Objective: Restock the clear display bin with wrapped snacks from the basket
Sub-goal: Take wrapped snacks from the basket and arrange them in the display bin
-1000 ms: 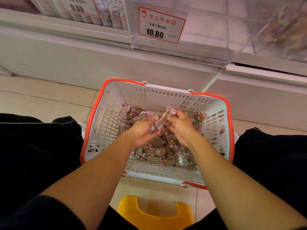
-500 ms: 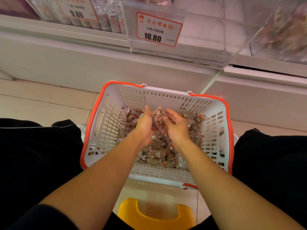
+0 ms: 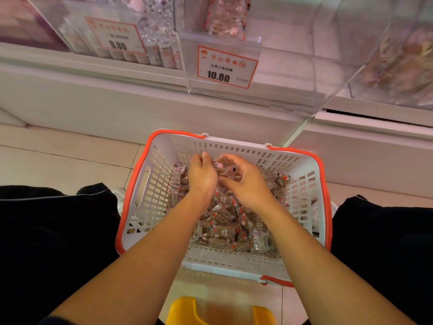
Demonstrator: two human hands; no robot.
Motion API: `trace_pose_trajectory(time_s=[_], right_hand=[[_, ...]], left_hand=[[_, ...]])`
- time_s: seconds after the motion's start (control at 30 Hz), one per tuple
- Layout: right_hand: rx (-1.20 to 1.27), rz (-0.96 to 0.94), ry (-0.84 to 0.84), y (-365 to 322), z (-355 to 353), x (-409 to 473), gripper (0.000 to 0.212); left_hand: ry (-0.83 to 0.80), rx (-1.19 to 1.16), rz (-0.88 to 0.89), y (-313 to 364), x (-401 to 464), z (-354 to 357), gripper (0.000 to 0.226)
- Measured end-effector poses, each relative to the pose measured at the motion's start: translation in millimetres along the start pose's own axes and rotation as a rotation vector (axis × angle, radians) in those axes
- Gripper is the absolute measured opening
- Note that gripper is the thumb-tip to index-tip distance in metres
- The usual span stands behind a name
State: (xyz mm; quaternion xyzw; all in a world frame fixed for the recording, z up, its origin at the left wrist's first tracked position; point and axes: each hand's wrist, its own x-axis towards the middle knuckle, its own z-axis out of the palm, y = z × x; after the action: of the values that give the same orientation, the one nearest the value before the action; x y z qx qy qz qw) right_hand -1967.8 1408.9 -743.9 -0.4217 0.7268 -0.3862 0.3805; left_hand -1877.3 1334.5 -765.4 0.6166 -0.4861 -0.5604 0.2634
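Observation:
A white basket (image 3: 150,198) with an orange rim stands on the floor between my knees, part filled with several brown wrapped snacks (image 3: 225,221). My left hand (image 3: 202,175) and my right hand (image 3: 246,181) are cupped together above the pile's far side, holding a bunch of wrapped snacks (image 3: 226,168) between them. The clear display bin (image 3: 288,73) with the 10.80 price tag (image 3: 226,66) juts from the shelf just beyond the basket; a few snacks (image 3: 225,17) show at its back.
A neighbouring clear bin with a 9.80 tag (image 3: 117,36) sits to the left, another bin (image 3: 403,62) to the right. The white shelf base (image 3: 93,102) runs across behind the basket. A yellow stool (image 3: 220,310) is below me. My dark trouser legs flank the basket.
Both hands have closed together round a bunch of snacks and lifted it toward the basket's far side. The view has tilted up, showing more of the bins.

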Motion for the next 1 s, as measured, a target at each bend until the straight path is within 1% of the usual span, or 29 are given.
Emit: trace_pose_trajectory(time_s=[0.07,0.13,0.2,0.23,0.3,0.33,0.4,0.43,0.47,0.5,0.53,0.57,0.6,0.63,0.67,0.7,0.73,0.77,0.83,0.87,0.9,0.93,0.97,1.0], right_hand=[[-0.078,-0.049,0.001,-21.1,-16.0,0.5,0.049],[-0.134,-0.098,-0.014,-49.8,-34.9,0.0,0.042],[-0.187,-0.159,0.017,-85.8,-55.1,-1.2,0.034],[-0.228,-0.200,0.053,-105.9,-66.1,-2.1,0.031],[-0.295,-0.299,0.118,-150.5,-90.0,-5.8,0.029],[-0.307,-0.341,0.117,-173.2,-102.1,-7.9,0.030],[-0.301,-0.386,0.053,-212.5,-127.4,-7.6,0.032],[-0.284,-0.389,0.016,-227.1,-141.0,-2.6,0.032],[-0.257,-0.384,-0.009,-238.4,-154.5,5.2,0.030],[-0.225,-0.371,-0.011,-246.2,-167.7,15.6,0.028],[-0.193,-0.352,0.006,-251.0,-179.5,27.2,0.026],[-0.176,-0.326,0.028,-252.5,-188.2,39.1,0.025],[-0.182,-0.293,0.044,-250.2,-193.2,51.1,0.024],[-0.208,-0.257,0.051,-244.9,-194.7,62.2,0.023],[-0.246,-0.228,0.050,-237.5,-193.3,72.2,0.023],[-0.293,-0.212,0.040,-229.3,-190.1,80.7,0.024],[-0.357,-0.209,0.026,-221.5,-186.4,87.3,0.025],[-0.446,-0.216,0.006,-214.8,-182.8,92.5,0.027],[-0.622,-0.227,-0.045,-205.8,-180.0,97.3,0.032],[-0.670,-0.226,-0.071,-203.5,-181.4,98.3,0.034],[-0.692,-0.223,-0.097,-201.4,-184.2,99.0,0.035],[-0.709,-0.219,-0.127,-199.8,-186.5,99.4,0.034],[-0.729,-0.218,-0.162,-198.3,-186.8,99.2,0.034],[-0.754,-0.220,-0.199,-197.6,-184.9,97.7,0.032]], left_hand=[[-0.116,0.048,0.065,18.2,-2.6,-3.3,0.031],[-0.265,0.130,0.186,45.8,-6.7,-10.0,0.030],[-0.341,0.152,0.322,86.4,-13.2,-18.3,0.028],[-0.376,0.130,0.361,110.5,-17.8,-23.5,0.028],[-0.486,0.084,0.413,161.3,-27.4,-37.0,0.034],[-0.572,0.085,0.416,186.0,-31.5,-45.3,0.042],[-0.739,0.128,0.373,229.6,-38.4,-65.9,0.053],[-0.768,0.164,0.368,248.5,-40.1,-76.9,0.053],[-0.746,0.193,0.387,264.7,-39.2,-86.7,0.054],[-0.686,0.207,0.418,279.3,-36.4,-94.7,0.053],[-0.605,0.227,0.489,291.9,-32.2,-100.0,0.049],[-0.510,0.288,0.614,303.5,-25.4,-103.7,0.042],[-0.410,0.428,0.793,313.4,-16.3,-105.2,0.035],[-0.327,0.662,0.973,323.5,-7.1,-104.9,0.028],[-0.287,0.951,1.101,332.7,0.2,-100.2,0.020],[-0.286,1.219,1.172,339.4,6.0,-93.4,0.014],[-0.309,1.416,1.214,343.7,11.6,-84.5,0.010],[-0.330,1.552,1.265,346.6,15.6,-74.8,0.008],[-0.351,1.692,1.392,351.3,21.8,-56.8,0.013],[-0.369,1.728,1.429,353.8,25.4,-50.2,0.022],[-0.393,1.778,1.418,355.7,29.7,-45.0,0.036],[-0.432,1.825,1.367,355.2,34.2,-40.1,0.048],[-0.487,1.882,1.296,352.0,37.5,-34.5,0.051],[-0.533,1.951,1.244,345.4,39.1,-29.5,0.046]])
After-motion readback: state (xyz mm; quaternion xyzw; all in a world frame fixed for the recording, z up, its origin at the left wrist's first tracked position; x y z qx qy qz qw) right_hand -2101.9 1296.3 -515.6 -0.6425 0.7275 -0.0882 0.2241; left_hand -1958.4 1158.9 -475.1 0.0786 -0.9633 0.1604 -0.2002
